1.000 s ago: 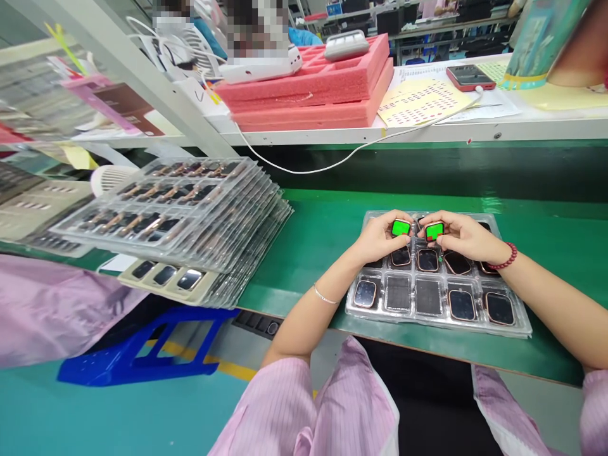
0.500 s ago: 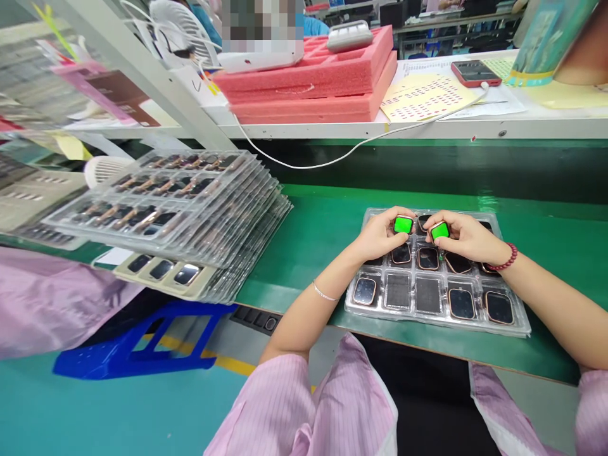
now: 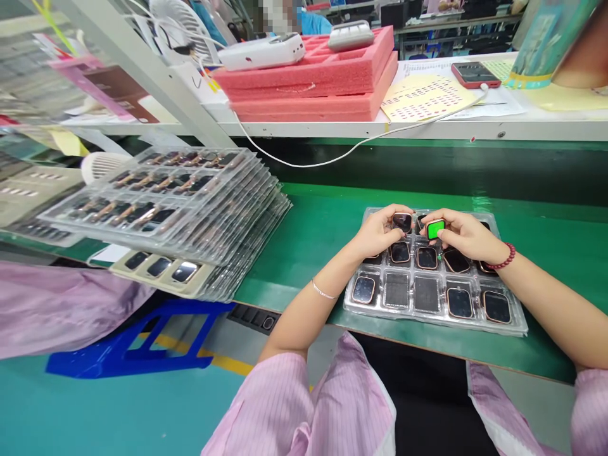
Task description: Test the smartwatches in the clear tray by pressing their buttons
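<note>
Over the back of a clear plastic tray [image 3: 361,310], my left hand [image 3: 379,233] is closed on a smartwatch with a dark screen [image 3: 402,222]. To its right, my right hand [image 3: 458,233] grips another smartwatch with a lit green screen [image 3: 434,230], the thumb at the lower edge of its display. Both watches have gold-coloured rims and no straps. Below my hands the tray holds several more dark-screened watch bodies [image 3: 427,258] in its pockets. Two pockets in the front row, one of them this bare pocket [image 3: 427,294], hold no watch. My hands hide part of the back row.
On the left stands a tall stack of clear trays [image 3: 190,234] filled with watches. A shelf [image 3: 332,130] runs across the back, carrying red foam blocks [image 3: 304,95] and a phone [image 3: 475,75]. A white cable [image 3: 304,166] droops from it. A blue stool [image 3: 128,342] is at lower left.
The watch in my left hand has gone from a green screen to a dark one. The right-hand watch stays green and has shifted slightly left.
</note>
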The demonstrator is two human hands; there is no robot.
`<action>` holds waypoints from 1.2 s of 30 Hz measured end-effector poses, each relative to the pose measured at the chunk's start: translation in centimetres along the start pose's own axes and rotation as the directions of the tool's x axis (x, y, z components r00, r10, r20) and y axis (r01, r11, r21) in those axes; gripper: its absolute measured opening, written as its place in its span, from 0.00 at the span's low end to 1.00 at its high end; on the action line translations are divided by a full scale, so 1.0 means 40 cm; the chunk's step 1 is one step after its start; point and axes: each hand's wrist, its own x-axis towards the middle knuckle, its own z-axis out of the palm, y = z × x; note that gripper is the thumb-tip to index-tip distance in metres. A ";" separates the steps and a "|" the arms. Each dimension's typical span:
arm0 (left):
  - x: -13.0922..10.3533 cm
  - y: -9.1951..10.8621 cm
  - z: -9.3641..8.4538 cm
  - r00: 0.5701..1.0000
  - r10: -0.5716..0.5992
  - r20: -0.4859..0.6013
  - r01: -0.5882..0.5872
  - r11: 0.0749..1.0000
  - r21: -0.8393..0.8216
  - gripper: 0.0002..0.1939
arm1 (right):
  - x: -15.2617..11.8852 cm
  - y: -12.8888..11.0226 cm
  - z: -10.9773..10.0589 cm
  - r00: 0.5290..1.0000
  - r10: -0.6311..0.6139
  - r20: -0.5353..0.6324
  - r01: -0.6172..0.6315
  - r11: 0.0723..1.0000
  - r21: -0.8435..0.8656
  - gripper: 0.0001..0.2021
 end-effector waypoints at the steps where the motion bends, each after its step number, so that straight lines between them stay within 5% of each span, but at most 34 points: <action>1: 0.000 0.002 0.000 1.000 -0.007 0.000 0.007 1.000 0.013 0.21 | 0.000 0.001 0.000 1.000 0.008 -0.001 -0.008 1.000 -0.003 0.15; 10: 0.001 0.010 0.001 1.000 0.029 -0.003 -0.029 0.999 -0.020 0.13 | 0.002 0.005 -0.001 0.999 -0.031 0.035 0.031 1.000 0.002 0.17; 19: -0.002 0.002 -0.004 0.999 0.006 -0.037 -0.003 0.997 0.078 0.21 | 0.003 0.003 0.000 0.998 -0.043 0.043 0.041 0.998 0.048 0.21; 31: 0.002 -0.007 0.000 0.999 -0.035 -0.020 0.033 0.994 -0.101 0.36 | 0.006 0.021 -0.021 0.999 0.030 -0.029 -0.022 0.969 0.247 0.35; 36: 0.005 -0.004 -0.005 0.991 -0.131 -0.033 0.121 0.969 -0.217 0.38 | 0.009 0.015 -0.038 0.986 0.161 -0.036 -0.133 0.904 0.406 0.30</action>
